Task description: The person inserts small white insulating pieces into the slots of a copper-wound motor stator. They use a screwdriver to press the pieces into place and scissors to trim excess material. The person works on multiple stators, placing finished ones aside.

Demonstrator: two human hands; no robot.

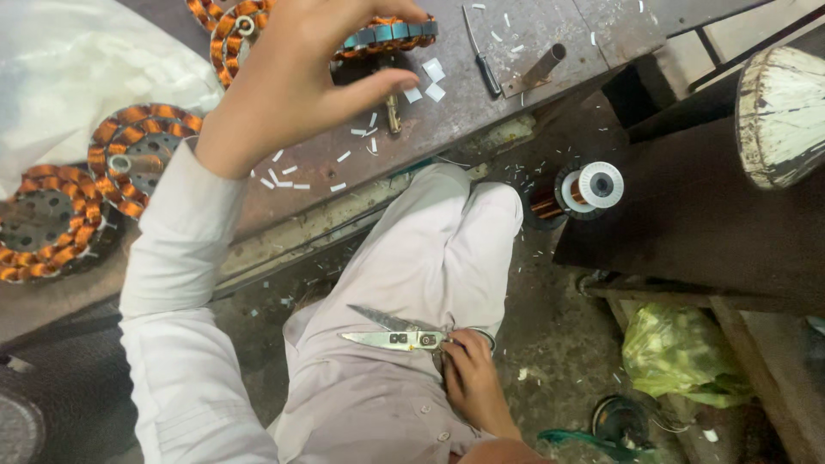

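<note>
A worker reaches for a copper-wound stator at the counter [481,94].

Left hand [292,82], grip spread, hovers over the stator [378,36]; right hand [471,378] pinches open scissors [391,333] on the lap. Two wound stators [142,155] and paper scraps [284,176] suggest work well underway.

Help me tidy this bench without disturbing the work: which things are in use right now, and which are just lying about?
In use:
- wound stator, touched by the left hand
- scissors, open, in the grip of the right hand

Lying about:
- two wound stators at the bench's left
- copper wire spool
- white paper slips
- screwdriver
- green bag
</note>
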